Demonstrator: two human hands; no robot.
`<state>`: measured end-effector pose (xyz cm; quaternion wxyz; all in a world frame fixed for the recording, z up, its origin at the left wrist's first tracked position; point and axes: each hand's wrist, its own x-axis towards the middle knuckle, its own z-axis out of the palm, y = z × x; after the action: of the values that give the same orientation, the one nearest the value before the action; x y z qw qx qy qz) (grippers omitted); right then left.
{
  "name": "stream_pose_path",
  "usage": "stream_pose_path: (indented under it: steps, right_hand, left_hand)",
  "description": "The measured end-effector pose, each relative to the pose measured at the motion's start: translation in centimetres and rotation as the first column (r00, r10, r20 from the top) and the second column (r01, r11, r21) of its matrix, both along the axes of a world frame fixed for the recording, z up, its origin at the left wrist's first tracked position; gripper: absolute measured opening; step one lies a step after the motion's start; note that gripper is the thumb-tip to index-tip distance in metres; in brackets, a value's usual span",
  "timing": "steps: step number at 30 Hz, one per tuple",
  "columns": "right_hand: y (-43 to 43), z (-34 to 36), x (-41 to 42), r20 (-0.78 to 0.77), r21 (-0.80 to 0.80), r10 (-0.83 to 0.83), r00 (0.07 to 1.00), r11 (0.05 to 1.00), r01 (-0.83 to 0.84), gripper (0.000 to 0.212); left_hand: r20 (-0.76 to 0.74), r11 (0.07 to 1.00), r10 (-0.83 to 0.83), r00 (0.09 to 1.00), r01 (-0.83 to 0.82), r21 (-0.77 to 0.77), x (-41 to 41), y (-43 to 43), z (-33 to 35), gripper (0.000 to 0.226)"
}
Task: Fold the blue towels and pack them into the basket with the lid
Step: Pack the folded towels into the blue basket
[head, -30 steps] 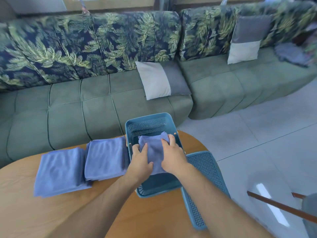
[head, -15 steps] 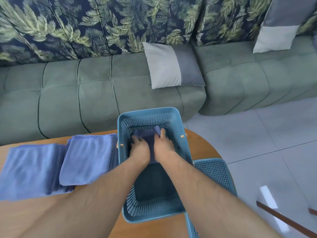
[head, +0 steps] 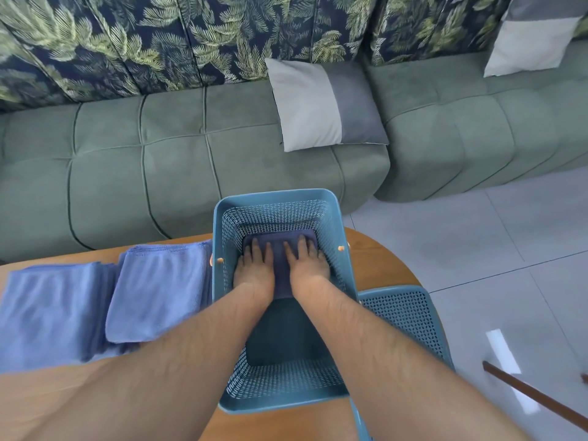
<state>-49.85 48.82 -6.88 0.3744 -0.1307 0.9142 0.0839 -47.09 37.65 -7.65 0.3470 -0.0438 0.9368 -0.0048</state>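
Note:
A teal perforated basket (head: 280,198) stands on the round wooden table (head: 375,265). Inside it, at the far end of the bottom, lies a folded blue towel (head: 280,265). My left hand (head: 254,268) and my right hand (head: 307,265) are both down in the basket, fingers straight, pressing flat on that towel. Two more folded blue towels lie on the table left of the basket: one (head: 159,291) beside its wall, another (head: 51,316) further left. The basket's lid (head: 404,316) lies flat to the right of the basket.
A green sofa (head: 159,173) with a leaf-print back runs behind the table, with a grey and white cushion (head: 324,103) on it. Grey tiled floor (head: 477,243) lies to the right. A brown wooden rod (head: 534,396) crosses the lower right corner.
My hands have lowered the folded towel from above the rim down to the basket's bottom, and their fingers have straightened to press it flat. The view has tilted down and closer.

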Motion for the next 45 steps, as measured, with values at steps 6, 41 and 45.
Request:
stream_pose_path:
  steps: [6, 41, 45]
  right_hand:
    - [-0.5, -0.5, 0.1, -0.006, 0.019, 0.01, 1.0, 1.0, -0.01, 0.086]
    - [-29.2, 11.2, 14.9, -0.292, -0.497, -0.159, 0.943, 0.868, -0.008, 0.047]
    - [-29.7, 11.6, 14.9, -0.158, -0.572, -0.289, 0.944, 0.807, 0.151, 0.043]
  left_hand:
    - [0.063, 0.998, -0.01, 0.998, 0.014, -0.066, -0.7, 0.5, 0.0, 0.089]
    - [-0.301, 0.712, 0.697, 0.651, -0.577, 0.4, 19.3, -30.7, 11.4, 0.065]
    - [-0.375, 0.706, 0.707, 0.6, -0.564, 0.429, 19.8, -31.1, 11.9, 0.056]
